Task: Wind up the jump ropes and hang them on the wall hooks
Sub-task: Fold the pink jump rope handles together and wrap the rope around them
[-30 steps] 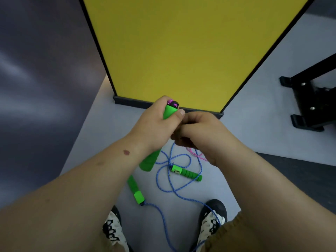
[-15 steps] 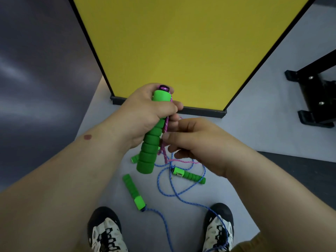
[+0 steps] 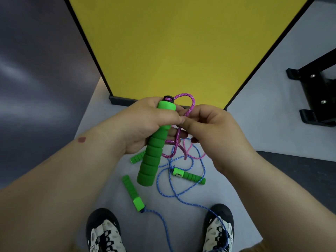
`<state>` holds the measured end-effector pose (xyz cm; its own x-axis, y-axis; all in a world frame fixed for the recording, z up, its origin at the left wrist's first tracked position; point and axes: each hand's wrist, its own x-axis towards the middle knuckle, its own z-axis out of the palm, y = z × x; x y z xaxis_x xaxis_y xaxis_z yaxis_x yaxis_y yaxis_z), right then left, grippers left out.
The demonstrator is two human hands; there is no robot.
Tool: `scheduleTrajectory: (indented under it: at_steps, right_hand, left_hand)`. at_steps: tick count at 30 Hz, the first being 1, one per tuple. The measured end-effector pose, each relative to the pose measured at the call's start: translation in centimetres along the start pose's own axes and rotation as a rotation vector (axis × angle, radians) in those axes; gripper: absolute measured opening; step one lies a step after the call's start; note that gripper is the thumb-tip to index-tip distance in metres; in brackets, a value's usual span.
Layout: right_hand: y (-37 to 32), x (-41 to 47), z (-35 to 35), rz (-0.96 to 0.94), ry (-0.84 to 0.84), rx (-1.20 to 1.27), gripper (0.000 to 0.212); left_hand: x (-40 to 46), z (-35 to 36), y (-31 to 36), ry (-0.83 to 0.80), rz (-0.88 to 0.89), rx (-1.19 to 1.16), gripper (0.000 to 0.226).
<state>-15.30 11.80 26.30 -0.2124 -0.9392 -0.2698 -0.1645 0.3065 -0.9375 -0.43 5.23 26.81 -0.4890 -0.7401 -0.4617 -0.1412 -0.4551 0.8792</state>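
My left hand (image 3: 143, 124) grips the upper part of a ribbed green foam handle (image 3: 152, 157), held upright. A pink rope (image 3: 190, 104) leaves its top in a loop and runs down past my fingers. My right hand (image 3: 212, 130) pinches that pink rope beside the handle. On the floor below lies a blue rope (image 3: 174, 190) in loose loops with two green handles (image 3: 189, 176), (image 3: 132, 192). Another green handle (image 3: 137, 157) peeks out behind the held one. No wall hooks are in sight.
A yellow panel (image 3: 181, 44) with a black frame stands directly ahead on the grey floor (image 3: 254, 124). A black metal stand foot (image 3: 316, 95) sits at the right. My two shoes (image 3: 103, 231), (image 3: 218, 226) are at the bottom, the blue rope passing over the right one.
Both hands rose away from the floor. The held handle turned upright, and a loop of pink rope now shows above my hands, with my right hand pinching it.
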Motion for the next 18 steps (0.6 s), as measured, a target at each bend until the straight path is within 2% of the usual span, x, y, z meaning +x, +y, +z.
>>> scheduleTrajectory:
  at_steps: [2, 5, 10, 13, 18]
  right_hand:
    - [0.1, 0.2, -0.2, 0.043, 0.016, 0.074, 0.009]
    - [-0.1, 0.4, -0.6, 0.073, 0.040, 0.206, 0.008]
    - [-0.3, 0.7, -0.6, 0.020, 0.110, 0.355, 0.006]
    - [-0.2, 1.0, -0.8, 0.039, 0.144, 0.458, 0.007]
    - [0.4, 0.4, 0.5, 0.115, -0.061, 0.494, 0.019]
  left_hand:
    - [-0.1, -0.4, 0.1, -0.048, -0.016, 0.043, 0.022]
    - [-0.4, -0.7, 0.2, -0.134, -0.038, 0.152, 0.039]
    - [-0.7, -1.2, 0.5, -0.192, -0.014, 0.321, 0.025]
    - [-0.7, -1.3, 0.3, -0.142, 0.002, 0.372, 0.026]
    - [-0.4, -0.6, 0.3, -0.092, 0.036, 0.266, 0.010]
